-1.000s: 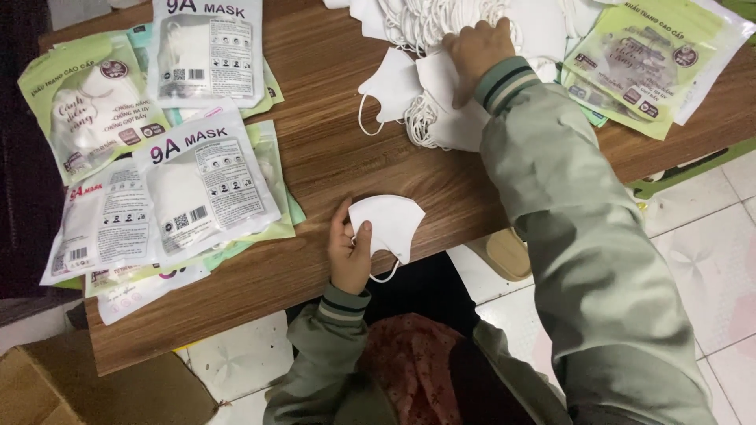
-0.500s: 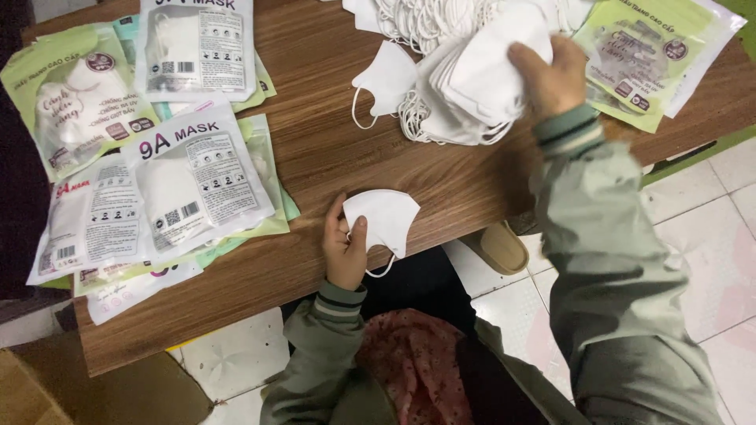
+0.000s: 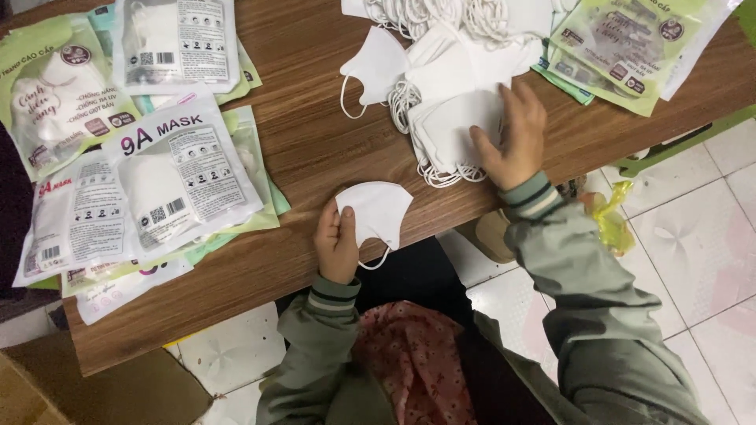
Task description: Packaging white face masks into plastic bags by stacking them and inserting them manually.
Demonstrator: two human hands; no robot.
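Since before, your right hand (image 3: 510, 140) has dropped onto the mask pile (image 3: 453, 126), fingers spread flat; your left hand (image 3: 337, 242) pinches a folded mask (image 3: 376, 211) at the table (image 3: 307, 149) edge.

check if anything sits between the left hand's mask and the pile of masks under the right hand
Nothing visible does. The single mask in the left hand and the mask pile under the right hand are parted only by bare wooden table.
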